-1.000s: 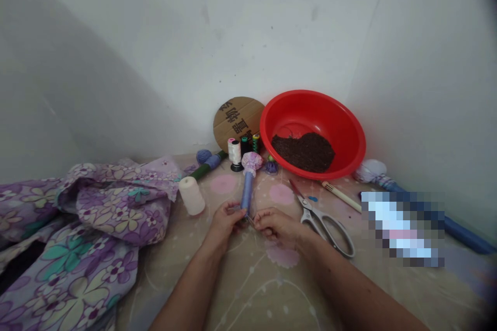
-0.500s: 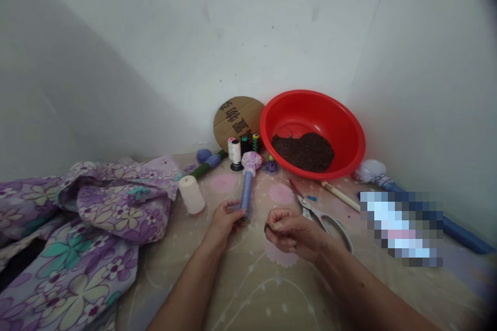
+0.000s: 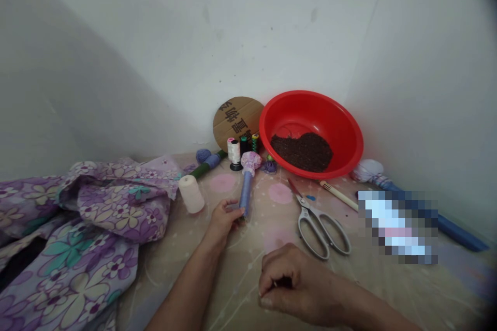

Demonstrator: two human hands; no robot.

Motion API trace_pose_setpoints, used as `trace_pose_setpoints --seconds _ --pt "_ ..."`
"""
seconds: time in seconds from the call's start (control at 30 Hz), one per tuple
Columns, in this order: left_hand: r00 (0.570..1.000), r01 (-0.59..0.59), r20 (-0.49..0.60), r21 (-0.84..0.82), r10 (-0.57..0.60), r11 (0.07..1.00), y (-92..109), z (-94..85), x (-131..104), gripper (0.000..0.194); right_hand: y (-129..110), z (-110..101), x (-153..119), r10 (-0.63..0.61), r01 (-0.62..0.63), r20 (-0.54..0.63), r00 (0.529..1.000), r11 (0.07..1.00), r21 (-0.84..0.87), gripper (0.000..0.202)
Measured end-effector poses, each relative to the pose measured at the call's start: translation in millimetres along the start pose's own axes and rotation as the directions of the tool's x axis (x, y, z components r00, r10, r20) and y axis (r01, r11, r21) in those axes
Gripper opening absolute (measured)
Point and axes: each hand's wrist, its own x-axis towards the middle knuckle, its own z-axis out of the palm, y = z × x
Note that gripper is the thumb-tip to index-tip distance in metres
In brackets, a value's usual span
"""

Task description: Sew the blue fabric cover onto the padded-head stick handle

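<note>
My left hand (image 3: 225, 220) grips the lower end of a purple-wrapped stick (image 3: 245, 189) with its thumb and fingers. On the stick's far end sits a round head (image 3: 251, 161) covered in floral cloth and gathered at the neck. My right hand (image 3: 293, 282) is curled, fingertips bent in towards the thumb, close to me and apart from the stick. Whatever it may pinch is too small or hidden to make out. Beyond it lie grey-handled scissors (image 3: 324, 230), touched by neither hand. A white thread cone (image 3: 191, 194) lies left of the stick.
A red basin (image 3: 349, 137) with dark grains (image 3: 305, 151) stands behind. Beside it are a cardboard disc (image 3: 229, 121) and several thread spools (image 3: 234, 151). Floral cloth (image 3: 89, 217) heaps at left. At right lie a pale stick (image 3: 337, 195) and a long blue stick (image 3: 458, 230).
My right hand has moved back towards me and turned, uncovering the scissors' handles. My left hand keeps its hold on the stick at nearly the same spot.
</note>
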Motion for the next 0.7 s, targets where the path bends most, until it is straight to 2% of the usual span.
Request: trace_pose_setpoints --seconds 0.07,0.1,0.2,0.27,0.33,0.43,0.5,0.6,0.7 --pt "1.000 -0.006 0.008 -0.003 0.006 1.000 0 0.0 0 0.040 -4 4 -2 -0.122 0.124 0.027 0.992 0.969 -0.211 0.013" --pt "1.000 -0.006 0.008 -0.006 0.006 1.000 0 0.1 0 0.040 -4 6 -3 -0.178 0.184 0.048 0.983 0.926 -0.330 0.015" --pt "1.000 0.006 -0.007 -0.007 -0.006 1.000 1 0.7 -1 0.042 -2 16 -2 -0.340 0.318 0.096 0.936 0.692 -0.648 0.021" --pt "1.000 0.005 -0.016 0.006 -0.005 1.000 1 1.1 -1 0.041 0 23 -2 -0.443 0.342 0.091 0.892 0.529 -0.776 0.024" --pt "1.000 0.005 -0.018 0.026 -0.004 1.000 1 1.4 -2 0.040 -1 28 -2 -0.511 0.298 0.032 0.859 0.448 -0.843 0.026" --pt "1.000 0.008 -0.016 0.043 -0.007 0.999 3 1.5 -3 0.040 -2 35 -2 -0.538 0.192 -0.090 0.838 0.445 -0.875 0.030" --pt "1.000 0.012 -0.007 0.040 -0.012 0.999 5 1.5 -4 0.042 -2 39 -1 -0.527 0.153 -0.116 0.842 0.439 -0.886 0.029" --pt "0.999 0.031 0.004 0.038 -0.032 0.999 9 1.7 -6 0.046 3 46 1 -0.527 0.151 -0.074 0.847 0.371 -0.916 0.025" --pt "0.998 0.047 0.026 0.053 -0.049 0.997 13 2.3 -9 0.052 8 53 -1 -0.538 0.219 0.024 0.842 0.301 -0.928 0.023"
